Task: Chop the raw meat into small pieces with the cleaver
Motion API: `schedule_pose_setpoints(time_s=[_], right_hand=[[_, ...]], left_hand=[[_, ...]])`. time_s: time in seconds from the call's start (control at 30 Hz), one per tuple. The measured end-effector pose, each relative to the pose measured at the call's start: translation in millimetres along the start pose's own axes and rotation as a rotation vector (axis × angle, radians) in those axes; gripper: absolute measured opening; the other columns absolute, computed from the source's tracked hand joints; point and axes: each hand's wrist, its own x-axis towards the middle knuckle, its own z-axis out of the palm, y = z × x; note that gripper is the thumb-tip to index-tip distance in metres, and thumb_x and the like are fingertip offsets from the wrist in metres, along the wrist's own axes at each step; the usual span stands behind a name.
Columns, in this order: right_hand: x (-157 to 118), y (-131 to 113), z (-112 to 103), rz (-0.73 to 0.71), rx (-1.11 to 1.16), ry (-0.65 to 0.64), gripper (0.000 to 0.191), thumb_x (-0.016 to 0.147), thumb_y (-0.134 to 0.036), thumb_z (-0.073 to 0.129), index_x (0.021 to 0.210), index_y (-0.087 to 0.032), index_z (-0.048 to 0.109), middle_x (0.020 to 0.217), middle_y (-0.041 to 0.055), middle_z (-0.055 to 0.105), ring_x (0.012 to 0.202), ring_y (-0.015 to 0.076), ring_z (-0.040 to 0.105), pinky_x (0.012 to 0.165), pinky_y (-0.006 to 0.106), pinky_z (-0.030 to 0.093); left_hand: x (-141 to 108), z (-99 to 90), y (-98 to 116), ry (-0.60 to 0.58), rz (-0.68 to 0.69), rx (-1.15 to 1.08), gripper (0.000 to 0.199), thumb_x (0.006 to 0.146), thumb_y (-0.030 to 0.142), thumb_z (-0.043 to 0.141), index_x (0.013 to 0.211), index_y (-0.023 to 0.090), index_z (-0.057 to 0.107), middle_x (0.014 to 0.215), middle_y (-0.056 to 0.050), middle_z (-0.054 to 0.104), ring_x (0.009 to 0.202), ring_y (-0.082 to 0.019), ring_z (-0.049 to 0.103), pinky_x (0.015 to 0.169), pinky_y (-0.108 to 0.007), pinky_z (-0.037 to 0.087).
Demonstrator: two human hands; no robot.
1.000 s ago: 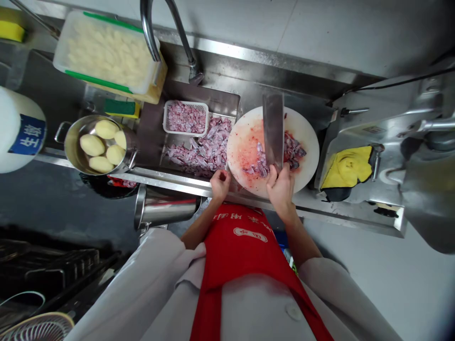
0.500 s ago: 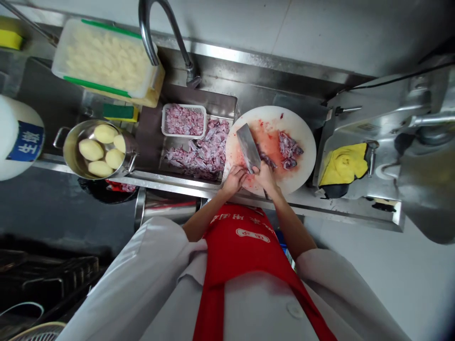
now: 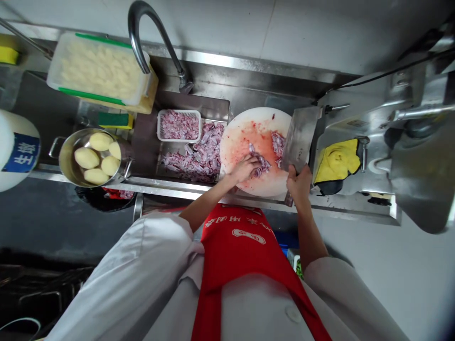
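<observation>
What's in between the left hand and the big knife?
Bits of meat on the white board, between the left hand and the knife. The head view shows it.

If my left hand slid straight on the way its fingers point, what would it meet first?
Your left hand would first meet the meat pieces at its fingertips; beyond them, perhaps more meat or the cleaver, whose height is hard to judge.
</observation>
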Motion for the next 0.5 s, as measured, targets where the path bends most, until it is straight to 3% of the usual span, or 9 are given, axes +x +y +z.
schedule_pose_setpoints(time_s=[0.07, 0.23, 0.33, 0.4, 0.5], right_hand=[[-11.3, 10.7, -6.4, 0.061, -0.042, -0.034, 0.046, 0.094, -0.037, 0.044, 0.127, -0.007, 0.055, 0.111, 0.0269, 0.068, 0.108, 0.0358, 0.063, 0.086, 0.044, 0.049], [-45.3, 32.0, -7.1, 0.151, -0.019, -0.102, 0.041, 0.096, -0.038, 0.042, 0.119, -0.008, 0.057, 0.109, 0.0255, 0.069, 0.103, 0.0341, 0.064, 0.086, 0.042, 0.047], [-57.5, 41.7, -6.8, 0.182, 0.016, -0.094, 0.041, 0.096, -0.038, 0.041, 0.118, -0.008, 0.057, 0.108, 0.0244, 0.068, 0.101, 0.0331, 0.064, 0.085, 0.041, 0.047], [-62.4, 46.3, -9.1, 0.209, 0.008, -0.092, 0.041, 0.096, -0.038, 0.041, 0.119, -0.008, 0.057, 0.107, 0.0237, 0.068, 0.101, 0.0328, 0.063, 0.084, 0.040, 0.046], [-66.9, 48.1, -16.9, 0.246, -0.023, -0.115, 0.040, 0.097, -0.038, 0.041, 0.119, -0.009, 0.057, 0.103, 0.0221, 0.069, 0.096, 0.0322, 0.063, 0.080, 0.038, 0.045]], left_hand=[[12.3, 0.3, -3.0, -0.102, 0.028, 0.050, 0.025, 0.084, 0.016, 0.067, 0.105, 0.025, 0.075, 0.113, -0.009, 0.070, 0.114, -0.029, 0.055, 0.105, -0.045, 0.044], [11.9, -6.6, -6.5, -0.172, 0.093, 0.102, 0.018, 0.081, 0.014, 0.067, 0.095, 0.022, 0.073, 0.114, -0.012, 0.067, 0.122, -0.032, 0.053, 0.110, -0.047, 0.040], [9.3, -17.1, -10.0, -0.192, 0.122, 0.024, 0.014, 0.081, 0.016, 0.065, 0.093, 0.021, 0.072, 0.121, -0.011, 0.065, 0.122, -0.030, 0.054, 0.109, -0.046, 0.041], [8.6, -23.3, -15.4, -0.161, 0.077, -0.116, 0.012, 0.083, 0.020, 0.065, 0.094, 0.021, 0.070, 0.118, -0.010, 0.067, 0.116, -0.028, 0.058, 0.103, -0.043, 0.047], [6.6, -29.3, -27.8, -0.031, -0.148, -0.372, 0.008, 0.088, 0.027, 0.061, 0.086, 0.019, 0.063, 0.092, -0.006, 0.068, 0.089, -0.021, 0.064, 0.082, -0.035, 0.054]])
